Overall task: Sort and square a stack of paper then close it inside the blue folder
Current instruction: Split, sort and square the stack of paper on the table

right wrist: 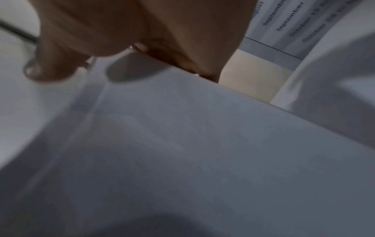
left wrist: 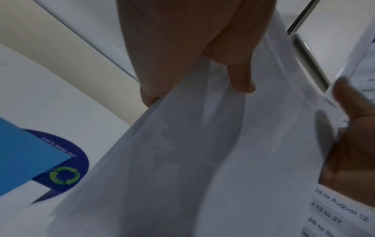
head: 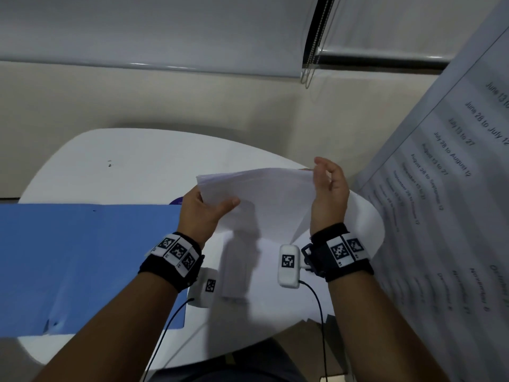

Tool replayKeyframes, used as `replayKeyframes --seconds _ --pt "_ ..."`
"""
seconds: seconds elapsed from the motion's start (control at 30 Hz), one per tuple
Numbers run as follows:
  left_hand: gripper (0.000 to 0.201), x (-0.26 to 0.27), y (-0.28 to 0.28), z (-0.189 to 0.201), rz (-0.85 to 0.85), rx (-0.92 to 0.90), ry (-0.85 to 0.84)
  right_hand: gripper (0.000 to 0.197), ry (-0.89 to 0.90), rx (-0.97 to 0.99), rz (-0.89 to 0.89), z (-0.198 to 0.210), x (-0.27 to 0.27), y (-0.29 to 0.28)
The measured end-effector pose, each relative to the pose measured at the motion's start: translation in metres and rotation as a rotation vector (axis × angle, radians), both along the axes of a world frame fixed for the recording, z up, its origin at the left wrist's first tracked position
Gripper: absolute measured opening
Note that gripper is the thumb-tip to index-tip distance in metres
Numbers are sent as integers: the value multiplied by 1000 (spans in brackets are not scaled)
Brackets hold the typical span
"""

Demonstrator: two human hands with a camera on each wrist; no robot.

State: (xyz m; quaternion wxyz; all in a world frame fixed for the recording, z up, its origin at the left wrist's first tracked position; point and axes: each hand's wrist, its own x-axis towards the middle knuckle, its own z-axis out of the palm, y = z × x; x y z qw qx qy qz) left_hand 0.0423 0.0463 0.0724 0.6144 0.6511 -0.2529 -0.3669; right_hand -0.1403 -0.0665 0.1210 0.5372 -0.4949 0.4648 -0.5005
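1. White paper stack [head: 264, 194]: thin, limp sheets held up between the two hands above the table, the top edges fanned and uneven. Judged to be raised on edge so it can be tapped square; it is not yet aligned.
2. Left hand [head: 203, 213]: grips the stack's left edge, thumb curled over the front face; the left wrist view shows fingers [left wrist: 241, 80] behind the sheets. This grip appears to steady the bundle.
3. Right hand [head: 329, 188]: at the stack's right edge, palm turned toward the sheets, fingers loosely bent. Whether it pinches the edge or only rests against it cannot be told; the right wrist view is blurred.
4. Blue folder [head: 82, 260]: smooth, matte card, lying open and flat, left of the left hand and partly under that wrist. Probably placed open to receive the stack.
5. Table [head: 124, 161]: white, smooth, rounded rim, beneath both hands. More loose white sheets [head: 275, 277] lie on it below the wrists.
6. Round sticker [left wrist: 67, 173]: dark blue with green arrows, partly under the folder's corner.
7. Printed sheet [head: 446, 188]: large, with a list of dates, right of the right hand.
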Motion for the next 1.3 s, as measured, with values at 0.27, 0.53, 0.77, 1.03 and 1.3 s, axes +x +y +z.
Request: replayKeyframes --seconds 0.27,0.53,0.77,1.03,1.3 --pt "48 7 -4 6 -35 -51 -18 40 198 -89 237 0 -16 -5" --pt "40 0 -5 5 -73 -16 16 11 42 104 117 -10 -10 7" --pt "29 -4 -5 7 -57 -43 44 13 -46 51 22 -11 -8 11" --pt "35 1 -8 2 -61 -26 17 18 -50 -69 -85 7 1 1" --pt "33 1 -6 7 -48 -48 44 26 67 -115 105 -1 -13 3"
